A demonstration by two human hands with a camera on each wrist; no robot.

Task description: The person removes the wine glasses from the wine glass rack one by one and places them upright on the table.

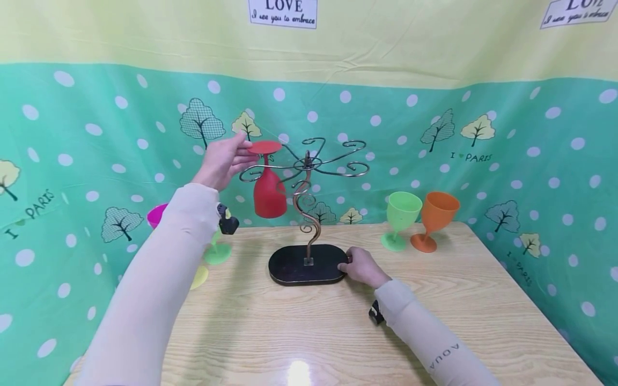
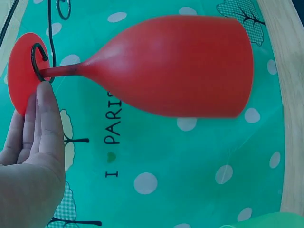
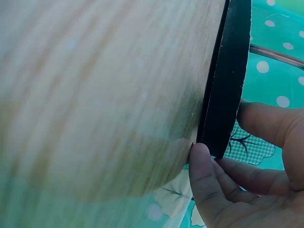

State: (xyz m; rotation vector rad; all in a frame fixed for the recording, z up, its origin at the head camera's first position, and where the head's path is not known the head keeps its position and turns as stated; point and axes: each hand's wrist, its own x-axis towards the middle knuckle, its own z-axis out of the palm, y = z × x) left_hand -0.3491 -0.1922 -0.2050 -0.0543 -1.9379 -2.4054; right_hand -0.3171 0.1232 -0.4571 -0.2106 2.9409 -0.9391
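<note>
A red goblet (image 1: 270, 195) hangs upside down on the left side of the metal stemware rack (image 1: 309, 214). In the left wrist view, a curled hook (image 2: 34, 61) passes around its stem beside the foot. My left hand (image 1: 224, 161) touches the rim of the goblet's foot with nearly straight fingers (image 2: 50, 114). On the right, my right hand (image 1: 364, 266) pinches the end of the rack's black oval base (image 1: 289, 265). The right wrist view shows the thumb and fingers (image 3: 204, 175) on either side of that base's edge.
A green goblet (image 1: 403, 209) and an orange goblet (image 1: 438, 212) stand upright at the back right. Partly behind my left arm are a magenta goblet (image 1: 155, 215), another green goblet (image 1: 218, 254) and a yellow foot (image 1: 200, 276). A polka-dot cloth (image 1: 338, 112) backs the wooden table (image 1: 289, 332).
</note>
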